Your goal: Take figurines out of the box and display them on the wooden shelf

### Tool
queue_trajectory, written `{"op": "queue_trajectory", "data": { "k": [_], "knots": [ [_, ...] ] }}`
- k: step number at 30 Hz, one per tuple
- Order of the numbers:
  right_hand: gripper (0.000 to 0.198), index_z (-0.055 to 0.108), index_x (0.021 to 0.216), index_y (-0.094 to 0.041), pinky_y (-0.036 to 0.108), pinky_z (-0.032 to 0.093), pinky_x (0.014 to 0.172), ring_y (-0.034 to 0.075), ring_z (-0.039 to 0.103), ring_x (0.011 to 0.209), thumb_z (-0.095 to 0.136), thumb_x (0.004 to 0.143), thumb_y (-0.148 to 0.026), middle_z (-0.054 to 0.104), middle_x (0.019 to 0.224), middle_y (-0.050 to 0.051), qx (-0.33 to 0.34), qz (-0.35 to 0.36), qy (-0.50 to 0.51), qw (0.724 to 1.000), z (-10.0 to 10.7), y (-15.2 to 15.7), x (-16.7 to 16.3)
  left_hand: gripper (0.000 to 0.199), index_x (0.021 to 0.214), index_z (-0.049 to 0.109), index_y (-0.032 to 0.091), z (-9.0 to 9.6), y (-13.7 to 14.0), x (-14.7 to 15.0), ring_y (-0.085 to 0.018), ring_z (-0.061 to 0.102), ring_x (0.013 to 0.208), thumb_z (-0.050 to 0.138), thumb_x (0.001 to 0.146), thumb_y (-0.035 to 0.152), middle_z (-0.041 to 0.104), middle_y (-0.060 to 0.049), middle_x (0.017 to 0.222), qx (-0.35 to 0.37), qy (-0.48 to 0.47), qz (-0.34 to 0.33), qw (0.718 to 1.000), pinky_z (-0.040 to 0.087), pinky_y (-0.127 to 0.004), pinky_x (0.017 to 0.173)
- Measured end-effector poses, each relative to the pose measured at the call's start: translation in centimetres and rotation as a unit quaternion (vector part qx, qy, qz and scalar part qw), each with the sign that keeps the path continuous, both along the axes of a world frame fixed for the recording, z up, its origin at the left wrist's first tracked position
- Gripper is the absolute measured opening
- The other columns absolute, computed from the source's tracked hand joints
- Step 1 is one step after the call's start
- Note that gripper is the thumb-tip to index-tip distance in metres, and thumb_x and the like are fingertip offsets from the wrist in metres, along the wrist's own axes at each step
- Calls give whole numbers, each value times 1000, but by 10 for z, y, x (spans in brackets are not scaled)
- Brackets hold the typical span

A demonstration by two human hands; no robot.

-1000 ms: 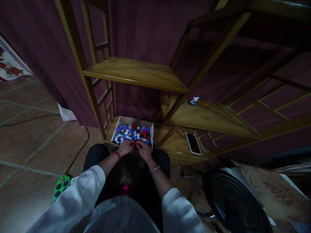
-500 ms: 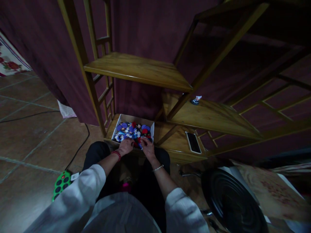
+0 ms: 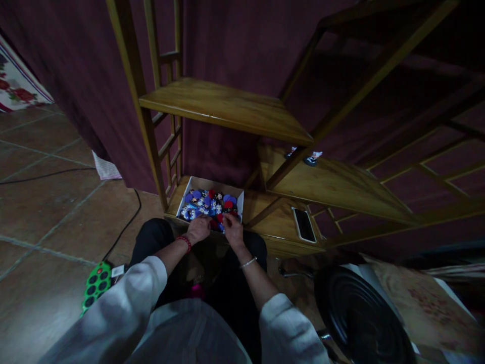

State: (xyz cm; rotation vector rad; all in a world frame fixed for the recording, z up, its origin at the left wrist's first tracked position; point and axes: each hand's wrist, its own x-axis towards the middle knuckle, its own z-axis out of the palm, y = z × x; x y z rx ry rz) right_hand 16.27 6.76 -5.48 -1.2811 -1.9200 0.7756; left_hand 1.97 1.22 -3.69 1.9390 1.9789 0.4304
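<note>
A shallow white box (image 3: 241, 198) on the low wooden shelf holds many small figurines (image 3: 214, 202) with blue, white, red and black parts. At its near edge, my left hand (image 3: 199, 227), with a red bead bracelet on the wrist, has its fingers curled in among the pieces. My right hand (image 3: 233, 228), wearing a silver bangle, is close beside it with thumb and fingers drawn together near a red piece. Both hands appear closed on something small, too dark and fine to make out.
A phone (image 3: 304, 225) lies right of the box. Two small figurines (image 3: 312, 158) stand on a higher wooden shelf (image 3: 341, 184). An upper shelf board (image 3: 227, 108) juts above the box. A green power strip (image 3: 96, 287) with a cable is on the floor; a round black stool (image 3: 359, 313) stands at right.
The head view has shifted slightly, so a second figurine on the higher shelf now shows more. Both hands stay at the box's near edge, with only small finger movement.
</note>
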Motion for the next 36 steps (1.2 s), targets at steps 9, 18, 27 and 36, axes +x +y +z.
{"op": "queue_trajectory", "data": {
  "k": [9,18,27,36],
  "knots": [
    [27,62,99,-23,29,40,87,15,53,93,42,81,-19,62,100,4,49,61,-108,991,19,9,-15,27,96,57,15,3,-2,2,-19,50,100,40,76,11,59,-9,101,-1,15,2,1000,40,-30,86],
    [33,63,102,-25,31,34,90,19,44,100,41,81,-15,64,99,3,47,157,-257,953,22,28,-42,29,97,57,13,5,-4,0,-20,49,99,41,74,8,58,-11,100,0,14,-19,1000,39,-30,88],
    [40,59,109,-28,31,31,89,20,40,102,36,81,-11,61,104,2,30,168,-302,938,18,36,-53,26,93,58,11,-2,-1,-1,-20,49,98,43,72,9,58,-11,98,11,15,-28,999,40,-31,88],
    [51,47,121,-35,32,34,87,21,37,107,38,78,-9,52,122,-4,44,186,-320,928,17,36,-51,27,93,59,13,1,-2,-1,-20,50,96,41,74,10,58,-10,97,18,10,-28,999,40,-32,88]
  ]
}}
